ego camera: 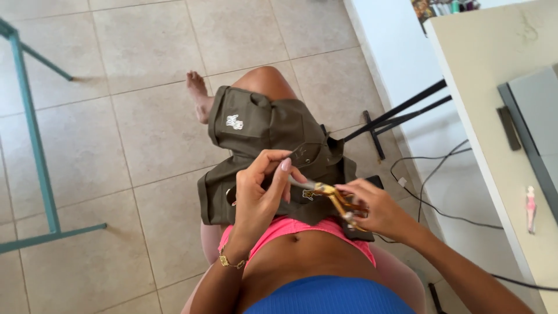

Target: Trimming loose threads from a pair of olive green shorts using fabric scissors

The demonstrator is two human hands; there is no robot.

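Two bare hands work over an olive-green garment [261, 134] that lies across the person's lap, one leg of it draped over the raised knee and showing a small white patch. The left hand [258, 195] sits on the cloth near the waistband with its fingers curled; thumb and forefinger pinch together at the top, closed on a bit of fabric or something too small to make out. A gold bracelet [231, 261] circles that wrist. The right hand [378, 209] is closed around the brown handles of a small tool [334, 197], its grip wrapped about them; the tool's yellowish metal tip points left, reaching the left hand just above the garment. Whether it is scissors or pliers cannot be told, since motion blur smears the tip.

No open container shows here; the garment's patch pocket lies flat and closed, and its contents cannot be seen. A dark flat object [375, 182] peeks from under the cloth beside the right hand, mostly hidden. At the right stands a pale counter [482, 58], cut off by the frame edge, carrying a grey flat device [537, 110] and a little pink figure [530, 208]. Black cables [433, 174] trail over the tiled floor [145, 58] beneath it, next to a black stand [395, 113]. A teal metal frame [35, 151] stands at the left, only partly in view. Colourful items at the top edge are too small to identify.
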